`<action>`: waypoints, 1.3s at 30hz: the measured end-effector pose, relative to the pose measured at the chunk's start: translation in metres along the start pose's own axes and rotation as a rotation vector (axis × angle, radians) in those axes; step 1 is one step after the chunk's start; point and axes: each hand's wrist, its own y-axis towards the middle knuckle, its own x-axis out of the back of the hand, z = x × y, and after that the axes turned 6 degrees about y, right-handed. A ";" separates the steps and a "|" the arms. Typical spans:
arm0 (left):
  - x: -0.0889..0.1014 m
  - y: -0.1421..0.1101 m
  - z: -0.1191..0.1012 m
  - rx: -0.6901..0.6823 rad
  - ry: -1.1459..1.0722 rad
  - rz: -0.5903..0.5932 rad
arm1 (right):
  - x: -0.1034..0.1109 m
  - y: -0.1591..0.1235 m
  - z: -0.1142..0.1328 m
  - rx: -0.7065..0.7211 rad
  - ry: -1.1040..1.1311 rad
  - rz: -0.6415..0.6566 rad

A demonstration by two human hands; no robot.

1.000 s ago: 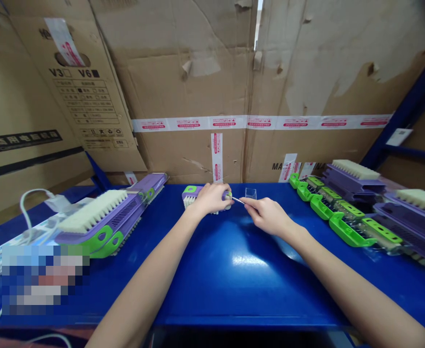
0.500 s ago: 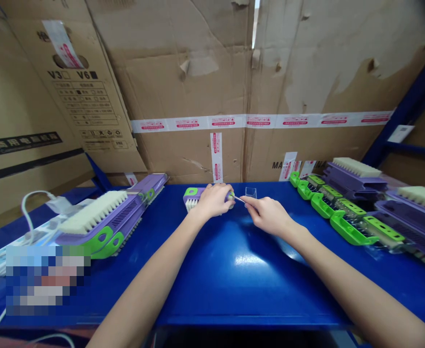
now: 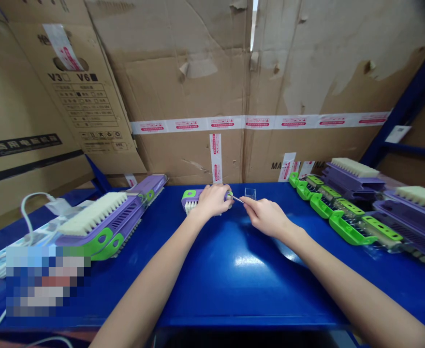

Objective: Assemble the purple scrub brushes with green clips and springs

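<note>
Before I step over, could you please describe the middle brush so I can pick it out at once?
At the back of the blue table, before the cardboard wall, sits a purple brush with green ends. Unlike the brushes on either side, it has the left hand on it and a thin metal tool at its right end.

As I observe, only little is different from half a second ago: the brush (image 3: pixel 191 198), together with the left hand (image 3: pixel 213 199) upon it, has shifted slightly toward nine o'clock, and the metal shaft (image 3: pixel 237 198) likewise.
</note>
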 end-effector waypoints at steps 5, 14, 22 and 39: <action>0.001 0.000 0.000 0.009 0.004 0.017 | -0.001 0.000 0.000 -0.011 0.011 -0.003; 0.002 -0.001 0.001 0.029 0.015 0.024 | -0.005 0.000 0.003 -0.009 0.009 -0.022; 0.001 -0.001 0.001 0.034 0.037 -0.008 | -0.012 0.002 0.002 0.020 -0.012 -0.028; -0.002 -0.002 0.008 0.079 0.017 -0.020 | -0.008 0.007 -0.023 0.052 0.027 -0.112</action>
